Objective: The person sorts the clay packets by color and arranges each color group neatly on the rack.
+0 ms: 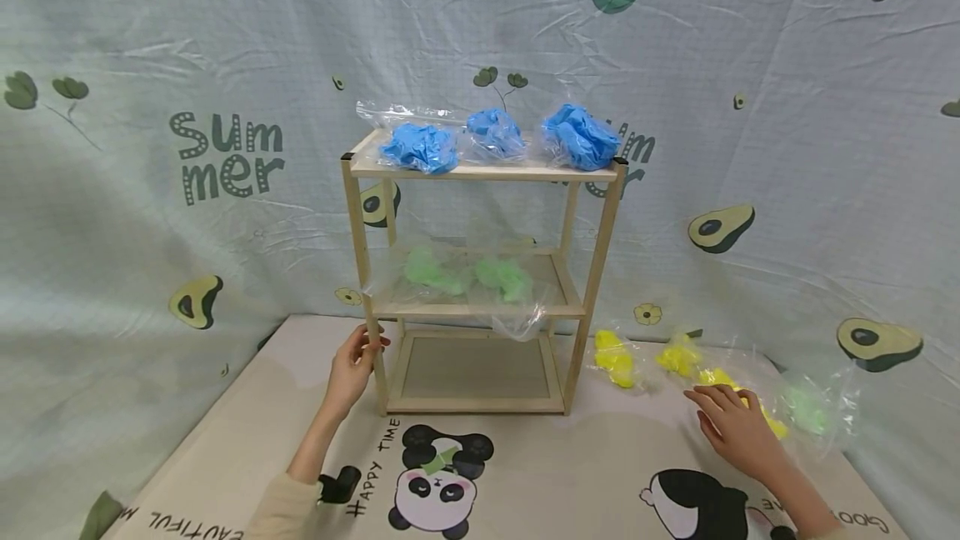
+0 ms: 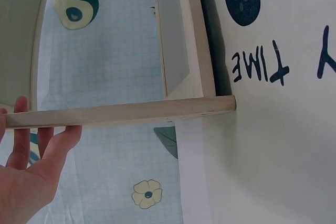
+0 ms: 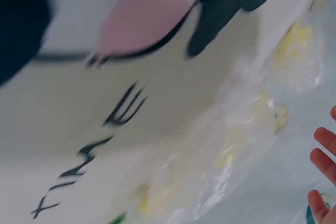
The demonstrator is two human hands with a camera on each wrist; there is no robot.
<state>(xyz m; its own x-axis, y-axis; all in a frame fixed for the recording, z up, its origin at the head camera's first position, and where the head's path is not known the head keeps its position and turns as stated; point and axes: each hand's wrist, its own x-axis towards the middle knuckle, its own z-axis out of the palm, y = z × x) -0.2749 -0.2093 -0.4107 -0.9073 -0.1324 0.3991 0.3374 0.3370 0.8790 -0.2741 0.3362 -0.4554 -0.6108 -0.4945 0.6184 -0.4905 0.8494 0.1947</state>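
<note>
My left hand point(image 1: 355, 366) holds the front left post of a wooden shelf rack point(image 1: 480, 404) at about lower-shelf height. In the left wrist view, fingers of that hand point(image 2: 39, 174) lie on both sides of the post point(image 2: 131, 113). My right hand point(image 1: 738, 430), fingers apart and slightly bent, is over clear bags with yellow contents point(image 1: 717, 377) on the right; nothing is in its grasp. Beside it lies a bag with light green contents point(image 1: 808, 407). In the right wrist view, only fingertips point(image 3: 326, 139) show at the edge, near blurred bags point(image 3: 226, 145).
Three bags with crumpled blue contents point(image 1: 495, 133) sit on the top shelf. Two bags with green contents point(image 1: 504, 277) lie on the middle shelf, one overhanging its front edge. Another yellow bag point(image 1: 615, 359) lies close to the rack's right side. A printed cloth point(image 1: 480, 40) hangs behind.
</note>
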